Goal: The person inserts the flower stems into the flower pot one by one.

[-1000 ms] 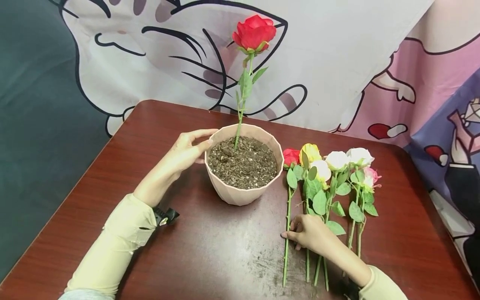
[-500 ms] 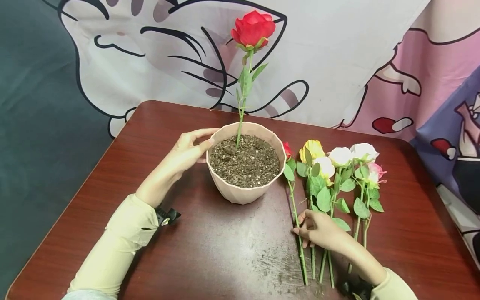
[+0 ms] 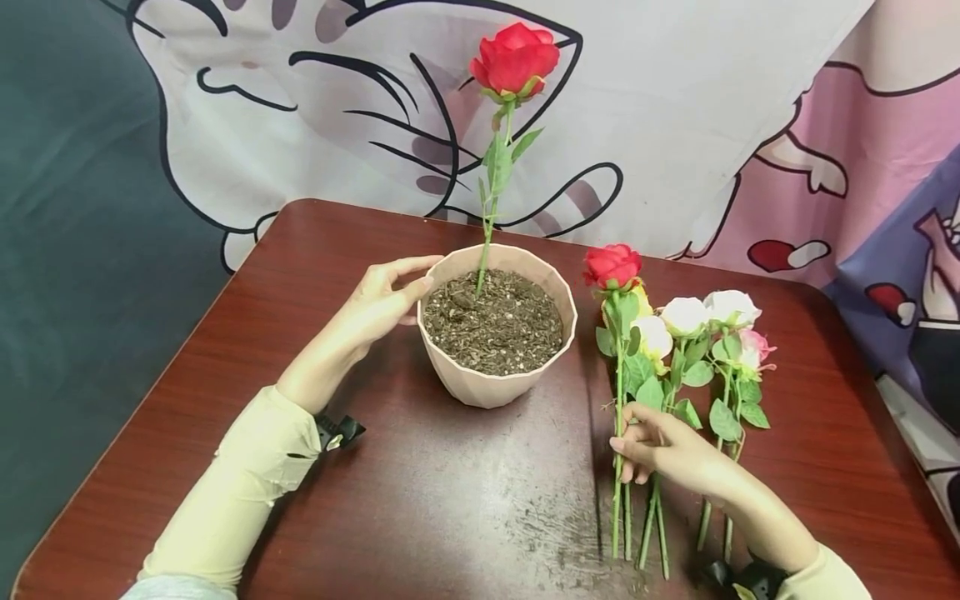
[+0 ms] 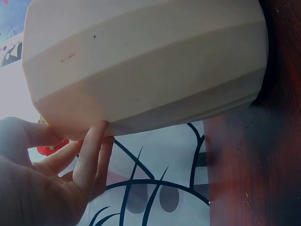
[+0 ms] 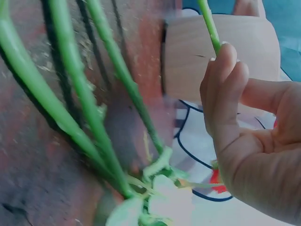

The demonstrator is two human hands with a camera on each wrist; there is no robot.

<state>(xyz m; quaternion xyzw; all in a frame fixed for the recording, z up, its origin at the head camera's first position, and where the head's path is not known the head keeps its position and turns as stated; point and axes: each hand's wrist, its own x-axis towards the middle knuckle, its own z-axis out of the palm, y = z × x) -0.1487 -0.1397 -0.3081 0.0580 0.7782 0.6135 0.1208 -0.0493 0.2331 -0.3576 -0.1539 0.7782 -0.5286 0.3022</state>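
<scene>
My left hand holds the side of a pale pink faceted flowerpot, thumb at the rim. In the left wrist view, fingertips touch its outer wall. Dark soil fills the pot, and a red rose stands upright in it. To the right, my right hand pinches the green stem of another red rose, raised over the other flowers. In the right wrist view that stem shows above the fingertips of my right hand; the bloom is partly hidden behind the hand.
Yellow, white and pink-white roses lie on the brown table at the right, including a white rose and a pink-white rose. A cartoon-cat cloth hangs behind the table.
My right hand has lifted the second red rose from the table and shifted slightly right; its bloom now stands in front of the yellow rose. The left hand stays at the flowerpot.
</scene>
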